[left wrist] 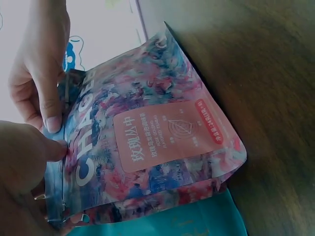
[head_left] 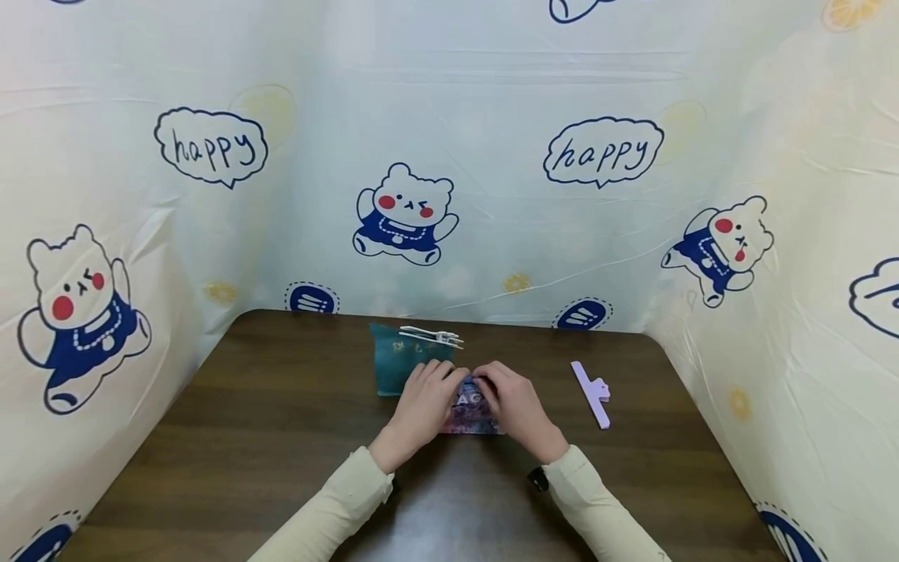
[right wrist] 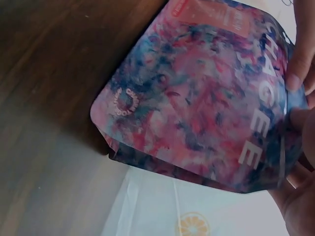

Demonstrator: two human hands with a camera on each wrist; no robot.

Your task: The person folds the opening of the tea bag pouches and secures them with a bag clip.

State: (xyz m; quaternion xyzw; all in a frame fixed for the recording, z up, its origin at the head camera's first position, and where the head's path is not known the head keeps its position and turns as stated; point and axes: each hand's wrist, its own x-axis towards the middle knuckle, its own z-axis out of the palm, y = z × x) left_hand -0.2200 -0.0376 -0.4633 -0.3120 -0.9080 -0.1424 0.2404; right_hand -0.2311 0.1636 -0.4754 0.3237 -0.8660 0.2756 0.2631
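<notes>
A pink and blue marbled tea pouch [head_left: 472, 417] with white CHAGEE lettering stands on the table under both hands. A pink label [left wrist: 167, 135] marks its front in the left wrist view. My left hand [head_left: 424, 398] pinches the pouch's top strip from the left, by the seal line. From the other side my right hand [head_left: 518, 402] pinches the same strip, thumb on the front. The two thumbs lie close together near the strip's middle. Behind the left hand is a teal pouch [head_left: 393, 363], partly hidden, with a slim white pronged thing [head_left: 431, 336] at its top.
To the right of the hands lies a lilac bag clip [head_left: 592, 394] on the brown wooden table [head_left: 267, 437]. A pale cloth [head_left: 492, 101] printed with bears hangs along the table's back and both sides.
</notes>
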